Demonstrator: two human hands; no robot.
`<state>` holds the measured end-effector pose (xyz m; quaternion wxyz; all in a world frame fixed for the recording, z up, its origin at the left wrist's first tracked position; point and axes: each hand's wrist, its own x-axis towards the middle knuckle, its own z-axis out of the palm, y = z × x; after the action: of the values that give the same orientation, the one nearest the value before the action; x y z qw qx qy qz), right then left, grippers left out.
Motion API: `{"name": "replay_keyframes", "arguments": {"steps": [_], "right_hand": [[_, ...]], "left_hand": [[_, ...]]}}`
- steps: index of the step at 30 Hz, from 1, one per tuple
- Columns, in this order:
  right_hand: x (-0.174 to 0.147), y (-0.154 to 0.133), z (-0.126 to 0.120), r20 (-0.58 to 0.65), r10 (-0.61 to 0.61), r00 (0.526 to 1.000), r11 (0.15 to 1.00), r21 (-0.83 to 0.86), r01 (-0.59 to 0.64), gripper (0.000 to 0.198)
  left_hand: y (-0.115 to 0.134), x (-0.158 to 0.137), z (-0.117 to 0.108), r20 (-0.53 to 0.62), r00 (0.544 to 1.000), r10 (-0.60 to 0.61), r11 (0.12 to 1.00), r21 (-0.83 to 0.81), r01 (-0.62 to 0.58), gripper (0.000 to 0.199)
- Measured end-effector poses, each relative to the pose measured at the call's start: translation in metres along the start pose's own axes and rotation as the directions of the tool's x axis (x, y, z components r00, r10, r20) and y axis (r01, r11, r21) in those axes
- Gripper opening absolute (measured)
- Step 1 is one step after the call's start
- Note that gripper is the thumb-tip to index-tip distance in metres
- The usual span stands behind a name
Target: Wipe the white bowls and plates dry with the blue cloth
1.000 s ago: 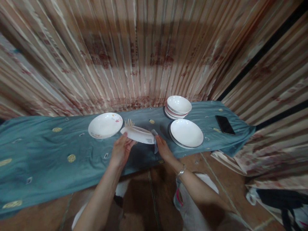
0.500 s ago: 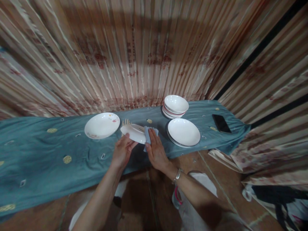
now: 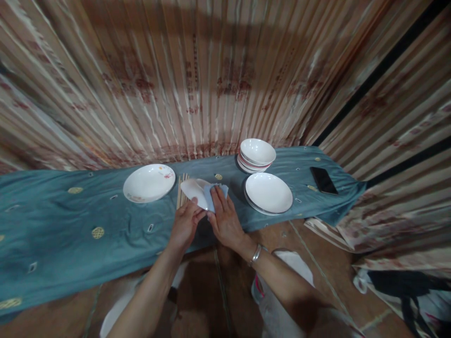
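Observation:
My left hand [image 3: 185,223] grips a white plate [image 3: 195,190] by its near edge and holds it tilted above the blue tablecloth [image 3: 70,225]. My right hand [image 3: 224,218] presses a light blue cloth [image 3: 212,194] flat against the plate's right side. A bundle of wooden chopsticks [image 3: 181,189] lies on the tablecloth just behind my left hand.
A white plate with red marks [image 3: 149,182] lies to the left. To the right are a stack of plates [image 3: 268,193], a stack of bowls [image 3: 257,155] behind it, and a black phone [image 3: 323,180]. A striped curtain [image 3: 211,80] hangs behind the table.
The right hand moved from the plate's right edge onto its surface, with the cloth under the palm. The plate tipped more steeply toward me, and the chopsticks behind it came into view.

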<state>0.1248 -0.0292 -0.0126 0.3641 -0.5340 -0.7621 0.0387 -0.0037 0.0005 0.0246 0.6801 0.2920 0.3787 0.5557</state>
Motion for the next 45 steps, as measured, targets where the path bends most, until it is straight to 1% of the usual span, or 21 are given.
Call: {"name": "replay_keyframes", "arguments": {"steps": [6, 11, 18, 25, 29, 33, 35, 39, 45], "right_hand": [[0.002, -0.002, 0.001, -0.022, -0.029, 0.999, 0.999, -0.027, 0.028, 0.061], [0.006, -0.004, -0.001, -0.049, -0.030, 0.998, 0.999, 0.013, 0.031, 0.059], [0.011, -0.003, -0.003, -0.065, -0.032, 0.997, 0.998, 0.054, 0.035, 0.057], [0.009, 0.000, 0.000, -0.055, -0.082, 0.995, 0.996, 0.040, 0.085, 0.056], [0.004, 0.006, 0.002, -0.032, -0.093, 0.995, 0.996, 0.001, 0.093, 0.057], [-0.001, 0.013, 0.003, 0.008, -0.080, 0.997, 0.997, -0.025, 0.080, 0.060], [-0.003, 0.016, 0.003, 0.023, -0.068, 0.997, 0.997, -0.038, 0.068, 0.060], [-0.007, 0.022, 0.005, 0.025, -0.058, 0.998, 0.997, -0.048, 0.060, 0.060], [-0.011, 0.028, 0.006, 0.042, -0.044, 0.998, 0.998, -0.035, 0.046, 0.060]], "left_hand": [[-0.003, -0.004, 0.003, 0.001, 1.000, 0.002, 0.999, 0.033, -0.002, 0.043], [-0.012, -0.006, 0.003, 0.021, 1.000, -0.008, 0.995, 0.096, 0.006, 0.049], [-0.018, -0.006, -0.002, 0.027, 0.999, 0.019, 0.986, 0.163, -0.023, 0.047], [-0.010, -0.003, -0.004, 0.015, 1.000, -0.017, 0.994, 0.104, 0.016, 0.050], [-0.003, -0.001, -0.004, 0.009, 1.000, -0.016, 0.996, 0.086, 0.015, 0.047], [0.001, 0.002, -0.004, 0.001, 1.000, -0.018, 0.998, 0.064, 0.018, 0.044], [0.002, 0.003, -0.005, 0.000, 1.000, -0.019, 0.999, 0.050, 0.019, 0.045], [0.005, 0.005, -0.006, -0.002, 1.000, -0.009, 0.999, 0.038, 0.009, 0.049], [0.007, 0.007, -0.005, -0.028, 0.999, 0.029, 0.998, 0.058, -0.028, 0.045]]}}
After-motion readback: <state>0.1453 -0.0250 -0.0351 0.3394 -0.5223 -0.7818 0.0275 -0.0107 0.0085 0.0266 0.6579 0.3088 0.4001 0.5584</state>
